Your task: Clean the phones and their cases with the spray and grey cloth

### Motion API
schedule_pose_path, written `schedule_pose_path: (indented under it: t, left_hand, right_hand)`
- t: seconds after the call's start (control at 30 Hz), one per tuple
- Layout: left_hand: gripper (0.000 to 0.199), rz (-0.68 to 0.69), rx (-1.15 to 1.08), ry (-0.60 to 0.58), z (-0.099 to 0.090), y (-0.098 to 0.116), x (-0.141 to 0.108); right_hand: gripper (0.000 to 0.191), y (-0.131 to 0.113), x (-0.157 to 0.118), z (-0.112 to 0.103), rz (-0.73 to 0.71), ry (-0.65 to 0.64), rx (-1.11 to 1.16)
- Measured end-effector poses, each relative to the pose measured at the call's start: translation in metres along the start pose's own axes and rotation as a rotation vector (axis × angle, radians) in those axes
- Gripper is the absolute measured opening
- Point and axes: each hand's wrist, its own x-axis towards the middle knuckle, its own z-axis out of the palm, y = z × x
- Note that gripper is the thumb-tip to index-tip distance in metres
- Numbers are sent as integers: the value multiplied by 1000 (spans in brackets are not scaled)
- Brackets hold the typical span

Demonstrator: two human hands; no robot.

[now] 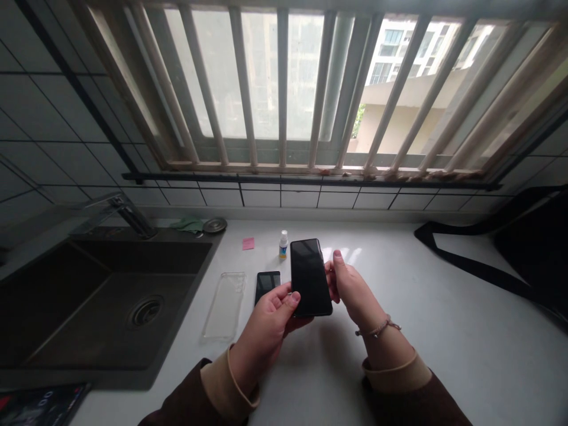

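Observation:
A large black phone (pixel 311 278), its dark screen facing up, is held above the white counter. My left hand (pixel 276 312) grips its lower left corner, thumb on the front edge and fingers beneath. At its right edge is my right hand (pixel 348 283), thumb raised and fingers curled behind or against the side; their contact is partly hidden. A smaller dark phone (pixel 268 283) lies on the counter, partly covered by my left hand. Left of it lies a clear phone case (pixel 225 306). A small white bottle (pixel 283 245) stands behind, near a pink sticky note (pixel 248 243).
On the left is a dark sink (pixel 177 331) with a faucet (pixel 133 216), a green cloth (pixel 188 224) and a metal strainer (pixel 215 225). A black strap (pixel 470 263) and bag (pixel 532 242) lie at the right. A barred window is behind the counter (pixel 465 331).

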Motion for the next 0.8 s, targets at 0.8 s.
schedule_pose_path:
  t: [0.8]
  left_hand:
    - [36,183,-104,152,0,10,-2]
  right_hand:
    - [77,-21,-28,5,-123,-416,-403]
